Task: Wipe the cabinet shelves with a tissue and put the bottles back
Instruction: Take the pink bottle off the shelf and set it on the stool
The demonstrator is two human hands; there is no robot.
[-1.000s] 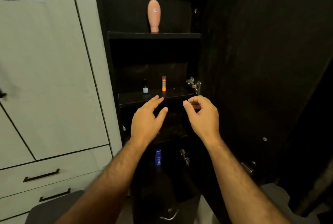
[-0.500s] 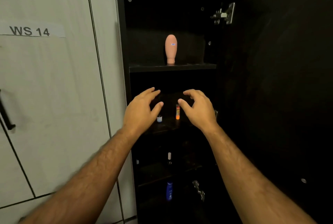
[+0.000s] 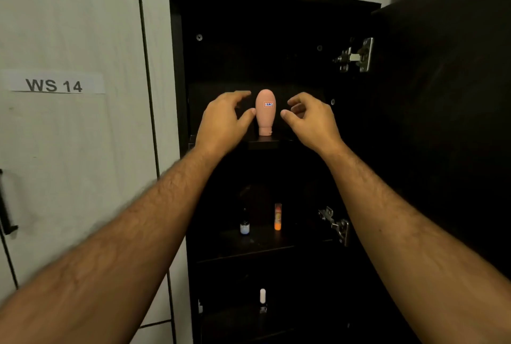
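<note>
Bottles are what matter in the one head view. The pink bottle [image 3: 265,112] stands at the centre of the frame on the top shelf [image 3: 263,143] of the open dark cabinet [image 3: 177,67], cap end down on the shelf, rounded end up, so its long axis is vertical and it points at the ceiling. Its small label faces the camera.

Half a second ago both hands hovered lower, in front of the middle shelf with its two small bottles; a second ago lower again. Now they have risen to the top shelf and flank the pink bottle. The left hand [image 3: 224,122] sits just left of it, thumb tip touching or all but touching its side; I cannot tell which. The right hand [image 3: 311,119] is just to its right, a dark gap showing between thumb and bottle. Each hand's grip is wide, fingers loosely curved and holding nothing.

My reading is that the top shelf is being tackled first and this bottle is about to be lifted out. No tissue shows in either hand, so wiping has not begun.

Lower centre, the dark dropper bottle [image 3: 244,224] and the orange tube [image 3: 278,216] stand upright and apart on the middle shelf [image 3: 249,249]. Near the bottom edge, a small white-capped bottle [image 3: 262,301] stands upright on a lower shelf.
</note>
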